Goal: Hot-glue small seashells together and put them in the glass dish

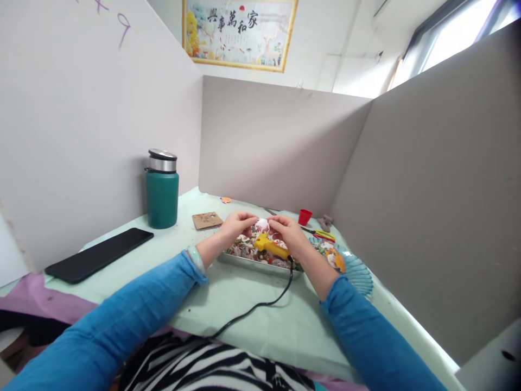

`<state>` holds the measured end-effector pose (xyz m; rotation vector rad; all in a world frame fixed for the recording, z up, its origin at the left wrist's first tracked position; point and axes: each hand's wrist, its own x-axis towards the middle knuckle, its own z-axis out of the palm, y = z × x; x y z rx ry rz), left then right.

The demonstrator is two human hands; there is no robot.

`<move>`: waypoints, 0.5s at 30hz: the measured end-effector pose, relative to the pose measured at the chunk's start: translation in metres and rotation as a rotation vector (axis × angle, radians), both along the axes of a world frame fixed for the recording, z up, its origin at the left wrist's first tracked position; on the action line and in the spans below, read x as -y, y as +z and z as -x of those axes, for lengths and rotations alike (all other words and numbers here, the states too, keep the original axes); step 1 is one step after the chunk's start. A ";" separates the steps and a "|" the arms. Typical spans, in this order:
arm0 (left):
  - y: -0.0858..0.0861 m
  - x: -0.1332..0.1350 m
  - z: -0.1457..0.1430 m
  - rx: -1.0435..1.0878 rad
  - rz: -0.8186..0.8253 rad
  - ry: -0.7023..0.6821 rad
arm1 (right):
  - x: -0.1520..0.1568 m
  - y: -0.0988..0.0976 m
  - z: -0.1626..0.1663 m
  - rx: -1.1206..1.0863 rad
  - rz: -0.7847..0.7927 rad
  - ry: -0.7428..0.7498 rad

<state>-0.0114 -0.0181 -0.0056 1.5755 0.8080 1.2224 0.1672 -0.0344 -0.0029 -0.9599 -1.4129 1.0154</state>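
Observation:
Between my two hands, over the metal tray (260,264), is a white scallop shell (262,225) with red-pink ribs. The fingertips of my left hand (237,227) pinch its left edge. My right hand (288,232) pinches it from the right. Below the shell, a yellow hot glue gun (272,247) lies on top of the small mixed shells (248,248) filling the tray. Its black cord (260,305) runs down over the table edge toward me. My fingers hide part of the shell and of the tray.
A green bottle (163,195) and a black phone (101,254) are on the left, near a brown card (207,220). Right of the tray are a blue shell-shaped dish (360,274), scissors (323,235) and a red cup (305,217). Grey partitions (280,141) enclose the table.

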 end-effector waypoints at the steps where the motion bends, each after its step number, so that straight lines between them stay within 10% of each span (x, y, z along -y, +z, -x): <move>1: -0.001 -0.001 0.000 0.010 0.010 -0.013 | -0.001 0.000 -0.001 -0.007 0.002 0.008; 15: -0.001 -0.001 0.002 0.010 0.133 -0.118 | 0.000 0.000 -0.002 0.051 -0.027 -0.006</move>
